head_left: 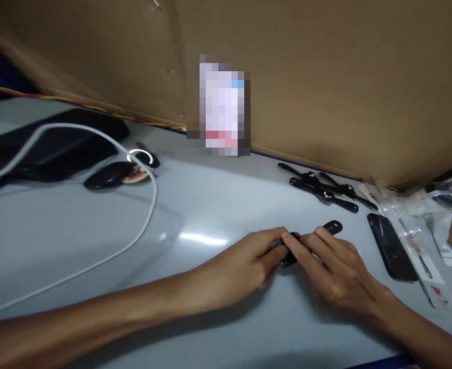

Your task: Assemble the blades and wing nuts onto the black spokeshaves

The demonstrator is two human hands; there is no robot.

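Just right of the middle of the grey table [210,205], my left hand [262,259] and my right hand [335,266] meet over a black watch [290,256]. The fingers of my left hand pinch the near left side of its dark case. My right hand's fingers grip it from the other side, and a strap end with a hole shows beyond the knuckles. Fingers cover much of the watch. Behind my hands, several black watches [326,195] lie in a loose group near the brown wall.
A black phone [393,248] and clear plastic packaging [398,210] lie at the right. A white cable [154,205] loops across the left, near a black mouse [108,175] and a large black object [56,143]. A cardboard panel [326,77] stands behind.
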